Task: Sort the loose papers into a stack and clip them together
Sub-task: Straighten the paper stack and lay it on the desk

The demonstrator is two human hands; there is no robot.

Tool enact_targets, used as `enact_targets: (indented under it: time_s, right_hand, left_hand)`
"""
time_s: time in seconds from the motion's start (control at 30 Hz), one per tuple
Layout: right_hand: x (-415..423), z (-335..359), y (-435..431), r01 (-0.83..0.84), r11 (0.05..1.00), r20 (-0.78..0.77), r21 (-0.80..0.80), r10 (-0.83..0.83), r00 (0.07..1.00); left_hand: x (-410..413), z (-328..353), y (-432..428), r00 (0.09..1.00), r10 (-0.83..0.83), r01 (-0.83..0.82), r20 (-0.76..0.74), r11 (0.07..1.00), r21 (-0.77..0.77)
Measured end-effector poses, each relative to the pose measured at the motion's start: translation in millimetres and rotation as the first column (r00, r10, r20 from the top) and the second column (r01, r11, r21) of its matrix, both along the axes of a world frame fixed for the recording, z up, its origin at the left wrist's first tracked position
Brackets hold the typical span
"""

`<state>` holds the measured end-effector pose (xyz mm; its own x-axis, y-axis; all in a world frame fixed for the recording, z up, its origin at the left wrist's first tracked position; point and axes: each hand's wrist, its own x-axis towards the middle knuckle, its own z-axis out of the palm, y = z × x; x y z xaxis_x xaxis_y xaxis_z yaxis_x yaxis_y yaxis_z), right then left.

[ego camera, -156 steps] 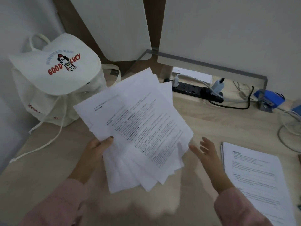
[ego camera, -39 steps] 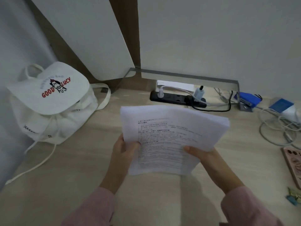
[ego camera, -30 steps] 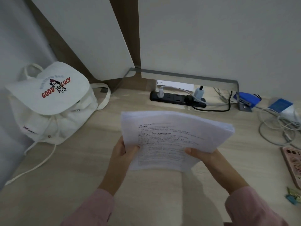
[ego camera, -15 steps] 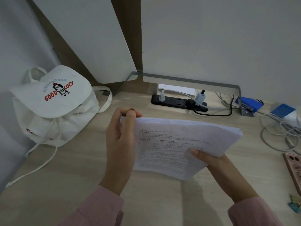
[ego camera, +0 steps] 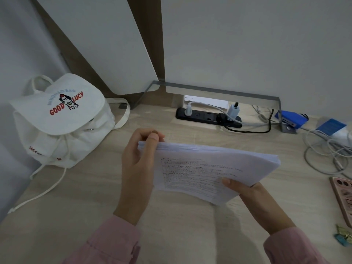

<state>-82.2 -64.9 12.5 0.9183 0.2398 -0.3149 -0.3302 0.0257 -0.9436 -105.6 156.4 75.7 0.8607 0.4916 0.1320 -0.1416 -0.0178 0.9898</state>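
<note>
I hold a squared stack of printed white papers [ego camera: 205, 168] above the wooden desk [ego camera: 80, 204], tilted so its far edge faces up. My left hand [ego camera: 139, 164] grips the stack's top left corner, thumb over the top edge and fingers curled behind. My right hand [ego camera: 247, 193] holds the lower right edge, thumb on the printed top sheet and fingers hidden underneath. Small binder clips [ego camera: 343, 238] lie at the desk's right edge, apart from both hands.
A white drawstring backpack [ego camera: 61, 121] stands at the back left. A black power strip [ego camera: 207, 117] with plugs and cables lies along the back wall. A blue stapler [ego camera: 289, 119], a coil of white cables [ego camera: 327, 149] and a pink phone case [ego camera: 342, 199] are on the right.
The fanned loose sheets have been gathered into one squared stack. My left hand slid from the stack's lower left edge up to its top left corner; the stack tipped flatter.
</note>
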Motion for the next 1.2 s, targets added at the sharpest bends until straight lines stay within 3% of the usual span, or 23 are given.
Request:
enact_targets:
  time_s: [0.1,0.17,0.2,0.27,0.3,0.43,0.47,0.53,0.7,0.77,0.9,0.97,1.1,1.2]
  right_hand:
    - [-1,-2,-2,-0.032,0.999,-0.012,-0.006,0.032,0.999]
    - [-2,-2,-4,-0.040,0.999,-0.015,-0.013,0.040,0.999]
    - [-2,-1,-5,-0.037,0.999,-0.023,-0.014,0.036,0.999]
    - [-2,0,-5,-0.042,0.999,-0.027,-0.010,0.042,0.999]
    - [-2,0,-4,-0.049,0.999,-0.023,-0.012,0.049,0.999]
    - [-2,0,-4,-0.062,0.998,0.008,-0.008,0.062,0.998]
    - [-2,1,-4,-0.066,0.998,0.018,-0.008,0.067,0.998]
    - [-2,1,-3,-0.067,0.998,0.028,-0.005,0.067,0.997]
    - [-4,-4,-6,-0.077,0.997,0.012,-0.017,0.077,0.997]
    - [-6,-15,-10,-0.077,0.995,-0.048,-0.067,0.074,0.996]
    - [-13,-39,-35,-0.016,0.967,-0.122,-0.255,-0.016,0.992]
    - [-14,-44,-53,0.078,0.978,-0.126,-0.194,-0.103,0.987]
    - [-7,-40,-67,0.180,0.982,-0.083,0.060,-0.175,0.981]
    - [4,-26,-59,0.142,0.984,-0.001,0.111,-0.143,0.990]
  left_hand:
    - [-1,4,-1,0.997,-0.049,0.052,-0.056,0.997,0.052]
    - [-2,14,1,0.996,-0.086,0.088,-0.019,0.964,0.252]
    - [-1,22,1,0.996,-0.090,0.074,0.012,0.881,0.467]
    - [3,38,-8,0.984,-0.165,0.034,0.066,0.537,0.843]
    - [6,42,-16,0.971,-0.233,0.053,0.042,0.387,0.921]
    - [20,51,-50,0.888,-0.354,0.310,-0.296,-0.015,0.950]
    - [25,46,-54,0.871,-0.342,0.352,-0.353,-0.067,0.934]
    - [30,38,-56,0.847,-0.334,0.411,-0.414,-0.083,0.908]
    - [31,34,-50,0.810,-0.449,0.385,-0.376,-0.076,0.920]
    - [31,32,-39,0.813,-0.477,0.372,-0.334,-0.016,0.928]
    - [32,32,-3,0.895,-0.438,0.229,-0.088,0.280,0.932]
    - [30,28,15,0.933,-0.348,0.251,-0.088,0.459,0.852]
    - [23,12,30,0.938,-0.285,0.346,-0.199,0.830,0.438]
    - [19,-5,33,0.940,-0.296,0.325,-0.170,0.928,0.182]
